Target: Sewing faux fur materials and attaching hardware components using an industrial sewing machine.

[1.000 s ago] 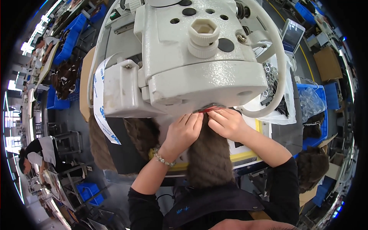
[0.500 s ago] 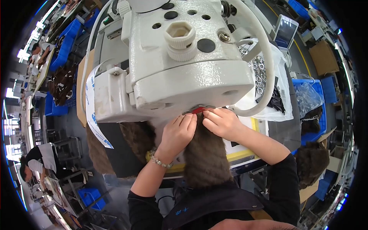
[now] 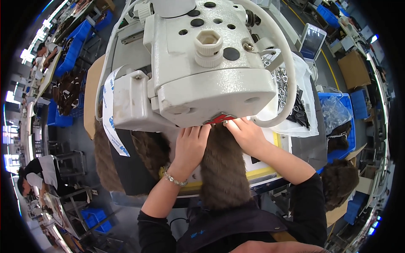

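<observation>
A strip of brown fur [image 3: 223, 173] runs from under the white machine head [image 3: 215, 90], which looks like an industrial sewing machine, down toward my lap. On the strip's left edge, my left hand [image 3: 190, 146] has its fingers pressed together, with their tips partly hidden under the head. My right hand [image 3: 248, 135] pinches the strip's upper right edge close under the machine. Between the hands, a small red piece with a dark border [image 3: 222, 118] shows at the head's lower front. Whatever lies at the stitching point is hidden by the head.
More brown fur [image 3: 149, 154] lies left of my left hand. Metal rings [image 3: 282, 86] and black strips [image 3: 300, 111] rest on white plastic at the right. Beyond stand a blue crate [image 3: 350, 122] and a screen [image 3: 313, 42]. Other people work along the left side.
The machine appears slightly shifted right and lower in view. My left fingers have straightened and reach farther under the head; my right hand keeps its pinch on the fur strip.
</observation>
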### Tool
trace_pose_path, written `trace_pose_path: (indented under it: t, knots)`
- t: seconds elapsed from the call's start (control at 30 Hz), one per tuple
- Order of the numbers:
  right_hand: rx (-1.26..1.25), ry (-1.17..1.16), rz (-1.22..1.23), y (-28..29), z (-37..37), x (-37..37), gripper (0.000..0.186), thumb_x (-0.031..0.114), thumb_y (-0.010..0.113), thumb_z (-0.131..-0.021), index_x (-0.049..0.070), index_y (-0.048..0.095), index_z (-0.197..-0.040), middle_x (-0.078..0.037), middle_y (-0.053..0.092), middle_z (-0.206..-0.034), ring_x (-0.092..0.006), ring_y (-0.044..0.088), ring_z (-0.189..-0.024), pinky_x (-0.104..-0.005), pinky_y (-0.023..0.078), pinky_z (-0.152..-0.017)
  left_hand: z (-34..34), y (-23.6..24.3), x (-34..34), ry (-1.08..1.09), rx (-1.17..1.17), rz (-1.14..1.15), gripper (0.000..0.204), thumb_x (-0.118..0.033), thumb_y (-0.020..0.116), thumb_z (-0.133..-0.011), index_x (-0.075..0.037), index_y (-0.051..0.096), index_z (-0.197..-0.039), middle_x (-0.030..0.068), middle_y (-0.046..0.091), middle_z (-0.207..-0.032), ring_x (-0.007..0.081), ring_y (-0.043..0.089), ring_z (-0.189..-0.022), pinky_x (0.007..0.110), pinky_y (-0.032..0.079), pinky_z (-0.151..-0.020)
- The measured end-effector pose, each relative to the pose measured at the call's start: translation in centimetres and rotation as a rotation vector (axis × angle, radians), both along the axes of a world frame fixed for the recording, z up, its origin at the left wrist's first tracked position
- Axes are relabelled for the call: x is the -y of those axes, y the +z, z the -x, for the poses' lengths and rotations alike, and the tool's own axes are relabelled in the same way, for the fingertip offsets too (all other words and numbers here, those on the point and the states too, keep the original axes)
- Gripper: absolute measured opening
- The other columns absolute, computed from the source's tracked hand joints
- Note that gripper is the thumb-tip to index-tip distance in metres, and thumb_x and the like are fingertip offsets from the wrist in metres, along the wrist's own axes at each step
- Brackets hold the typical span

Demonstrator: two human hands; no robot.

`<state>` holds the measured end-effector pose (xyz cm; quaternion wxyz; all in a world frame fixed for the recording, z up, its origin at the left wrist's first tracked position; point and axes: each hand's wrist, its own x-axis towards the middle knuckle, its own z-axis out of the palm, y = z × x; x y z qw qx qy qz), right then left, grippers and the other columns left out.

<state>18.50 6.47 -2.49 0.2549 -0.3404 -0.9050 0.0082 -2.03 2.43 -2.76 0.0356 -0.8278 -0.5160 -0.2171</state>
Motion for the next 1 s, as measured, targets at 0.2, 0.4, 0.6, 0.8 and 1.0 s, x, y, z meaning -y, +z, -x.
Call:
trace_pose_path:
  t: [0.2,0.4,0.6,0.8,1.0]
  knots:
    - [0.052,0.005,-0.007,-0.08,-0.02,0.33,0.024,0.005,0.059,-0.069,0.004,0.055,-0.093,-0.009,0.057,-0.100,-0.0259,0.057,-0.080,-0.0390,0.044,-0.075,0.05,-0.01,-0.09,0.001,-0.037,0.044,0.012,-0.010,0.058,-0.080,-0.009,0.057,-0.092,0.0025,0.059,-0.087,0.0194,0.059,-0.089,0.034,0.045,-0.082]
    - [0.048,0.027,-0.107,-0.49,0.00,0.38,0.021,0.006,0.060,-0.068,0.006,0.053,-0.088,-0.011,0.057,-0.098,-0.0237,0.056,-0.075,-0.0376,0.043,-0.071,-0.08,0.36,-0.13,-0.025,-0.124,-0.107,0.005,-0.011,0.059,-0.079,-0.012,0.055,-0.081,0.0011,0.057,-0.083,0.0170,0.058,-0.086,0.033,0.045,-0.081]
    - [0.075,0.037,-0.127,-0.71,0.00,0.30,0.019,0.007,0.061,-0.067,0.007,0.052,-0.084,-0.011,0.057,-0.093,-0.0235,0.055,-0.071,-0.0363,0.043,-0.067,0.01,0.14,0.18,-0.015,-0.088,-0.048,0.011,-0.011,0.059,-0.080,-0.010,0.061,-0.091,0.0036,0.060,-0.094,0.0199,0.058,-0.094,0.034,0.045,-0.084]
    - [0.013,0.037,-0.097,-0.76,-0.06,0.22,0.019,0.007,0.060,-0.067,0.007,0.052,-0.084,-0.009,0.055,-0.087,-0.0240,0.053,-0.066,-0.0351,0.043,-0.063,0.50,-0.04,0.30,-0.011,0.066,0.194,0.024,-0.008,0.058,-0.083,-0.006,0.064,-0.106,0.0083,0.062,-0.104,0.0257,0.058,-0.104,0.041,0.042,-0.091]
    - [0.018,0.041,-0.078,-0.70,-0.11,0.18,0.018,0.007,0.060,-0.068,0.007,0.051,-0.084,-0.009,0.055,-0.087,-0.0249,0.054,-0.067,-0.0360,0.044,-0.063,0.57,0.17,0.38,-0.011,0.074,0.221,0.024,-0.008,0.058,-0.082,-0.005,0.063,-0.106,0.0089,0.062,-0.104,0.0261,0.058,-0.105,0.042,0.041,-0.092]
